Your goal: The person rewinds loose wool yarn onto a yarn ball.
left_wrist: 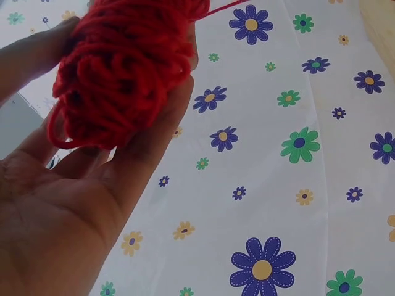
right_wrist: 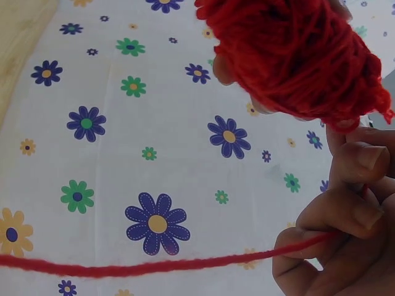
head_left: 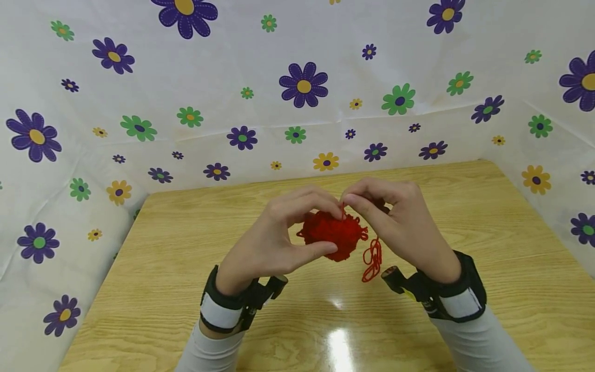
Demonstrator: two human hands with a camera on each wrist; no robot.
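A ball of red yarn (head_left: 332,232) is held above the table between the thumb and fingers of my left hand (head_left: 290,232). In the left wrist view the yarn ball (left_wrist: 123,74) shows loose loops at its near end. Close to its upper right side, my right hand (head_left: 395,217) pinches a strand of the yarn between thumb and forefinger. The right wrist view shows that strand (right_wrist: 185,265) running out from between the curled fingers of the right hand (right_wrist: 352,216). A looped tail of yarn (head_left: 372,261) dangles below the right hand.
Beneath the hands lies a wood-grain table (head_left: 176,279). A white cloth with printed flowers (head_left: 223,67) stands behind it and along both sides. Each wrist wears a black strap with a small camera, such as the left wrist camera (head_left: 277,284).
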